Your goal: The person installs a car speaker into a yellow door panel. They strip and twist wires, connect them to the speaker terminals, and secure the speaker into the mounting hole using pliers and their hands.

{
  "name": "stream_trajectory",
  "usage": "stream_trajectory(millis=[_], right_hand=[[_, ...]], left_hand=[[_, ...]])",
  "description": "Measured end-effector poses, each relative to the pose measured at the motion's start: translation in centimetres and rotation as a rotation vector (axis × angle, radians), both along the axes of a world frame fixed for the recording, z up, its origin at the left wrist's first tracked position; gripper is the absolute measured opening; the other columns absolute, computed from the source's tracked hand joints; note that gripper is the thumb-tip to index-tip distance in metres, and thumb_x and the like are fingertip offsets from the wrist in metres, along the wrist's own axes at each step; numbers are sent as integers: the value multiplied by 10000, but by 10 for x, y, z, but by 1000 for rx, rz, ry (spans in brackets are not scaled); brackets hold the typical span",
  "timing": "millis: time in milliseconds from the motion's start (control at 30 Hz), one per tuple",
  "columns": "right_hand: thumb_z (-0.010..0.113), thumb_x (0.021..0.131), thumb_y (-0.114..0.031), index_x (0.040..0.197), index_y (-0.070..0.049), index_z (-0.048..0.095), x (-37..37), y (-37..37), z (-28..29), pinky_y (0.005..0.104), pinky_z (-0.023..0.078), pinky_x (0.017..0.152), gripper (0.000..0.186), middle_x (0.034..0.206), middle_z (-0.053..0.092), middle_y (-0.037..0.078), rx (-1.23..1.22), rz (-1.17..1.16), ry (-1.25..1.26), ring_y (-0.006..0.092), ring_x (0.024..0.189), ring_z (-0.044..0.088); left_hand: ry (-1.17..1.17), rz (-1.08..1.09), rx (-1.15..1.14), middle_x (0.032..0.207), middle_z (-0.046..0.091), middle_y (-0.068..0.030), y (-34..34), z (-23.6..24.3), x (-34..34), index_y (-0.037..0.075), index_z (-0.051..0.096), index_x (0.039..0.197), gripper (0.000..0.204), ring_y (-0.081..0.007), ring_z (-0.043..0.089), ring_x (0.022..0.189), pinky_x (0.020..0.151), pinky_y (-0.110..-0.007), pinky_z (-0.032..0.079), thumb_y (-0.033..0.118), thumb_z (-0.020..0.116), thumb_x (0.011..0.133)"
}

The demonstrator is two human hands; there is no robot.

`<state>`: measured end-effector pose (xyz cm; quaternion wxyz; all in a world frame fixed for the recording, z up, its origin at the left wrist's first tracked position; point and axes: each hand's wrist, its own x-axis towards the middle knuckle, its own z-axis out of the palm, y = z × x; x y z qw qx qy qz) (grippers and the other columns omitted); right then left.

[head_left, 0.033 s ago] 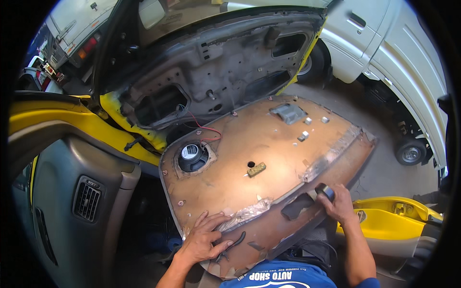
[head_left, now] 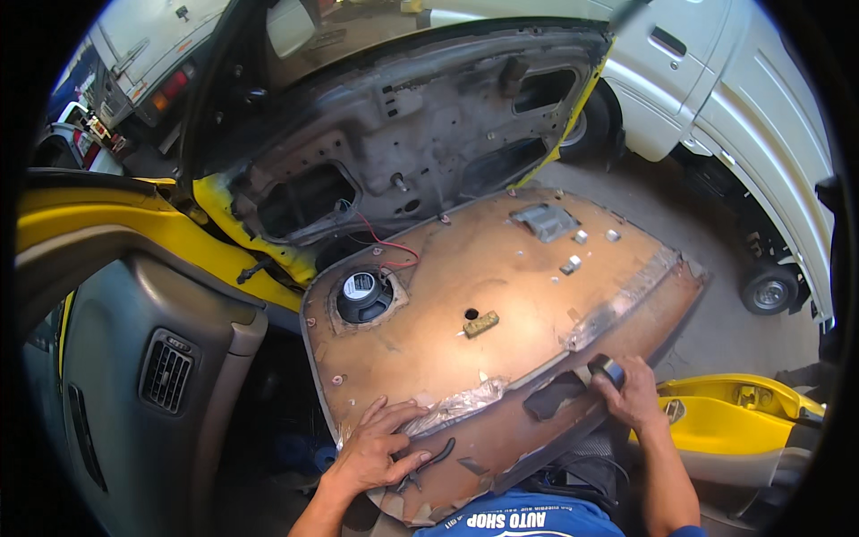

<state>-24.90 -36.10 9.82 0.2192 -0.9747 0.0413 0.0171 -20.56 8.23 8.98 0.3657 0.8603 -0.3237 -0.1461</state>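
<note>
A large brown fibreboard door panel (head_left: 420, 331), back side up, lies in front of me. My left hand (head_left: 380, 447) rests on its near left edge with the fingers stretched out, beside a crinkled strip of clear tape (head_left: 461, 404). Just by its thumb lies a small dark-handled tool (head_left: 438, 454), apparently pliers. At the near right edge my right hand (head_left: 633, 392) is closed around a black tape roll (head_left: 607, 369). A dark patch (head_left: 553, 396) shows on the panel left of the roll. A round speaker (head_left: 365, 295) is set into the panel's left part.
Beyond the panel stands the open car door (head_left: 385, 143), stripped to bare metal, with a red wire (head_left: 394, 243) running to the speaker. A dashboard (head_left: 170, 358) is at left. A small yellowish block (head_left: 481, 324) sits on the panel. A white truck (head_left: 716, 89) stands at far right.
The whole view has shifted slightly, with the panel and door appearing a little lower and further right. Both hands keep their places on the panel.
</note>
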Motion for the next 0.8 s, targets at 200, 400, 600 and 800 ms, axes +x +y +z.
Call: stream_trajectory(millis=[200,400,600,800], right_hand=[[876,830,-364,1209,-109,784,-2,-6,26,411,453,809,466,876,731,118,126,158,-4,320,841,661],[889,797,-382,1333,-162,748,-7,10,44,433,406,879,596,935,731,67,154,257,89,313,889,622],[866,814,-399,1356,-158,725,-1,21,80,453,399,854,610,968,677,91,146,315,103,308,927,622],[843,805,-338,1447,-180,664,-13,41,122,483,424,843,685,996,653,100,66,394,77,329,933,609]], left_hand=[[111,106,-145,1310,729,-122,4,13,25,27,707,680,384,-324,635,1332,1203,-617,388,322,866,868],[66,61,-185,1254,742,-103,-11,0,-5,43,659,645,395,-342,622,1319,1210,-647,348,296,865,868],[24,58,-180,1230,749,-102,-18,13,-14,28,645,643,387,-353,635,1271,1153,-581,420,255,859,871],[148,94,-264,1150,766,-83,4,15,-13,36,658,664,349,-336,657,1243,1147,-542,437,218,847,895]])
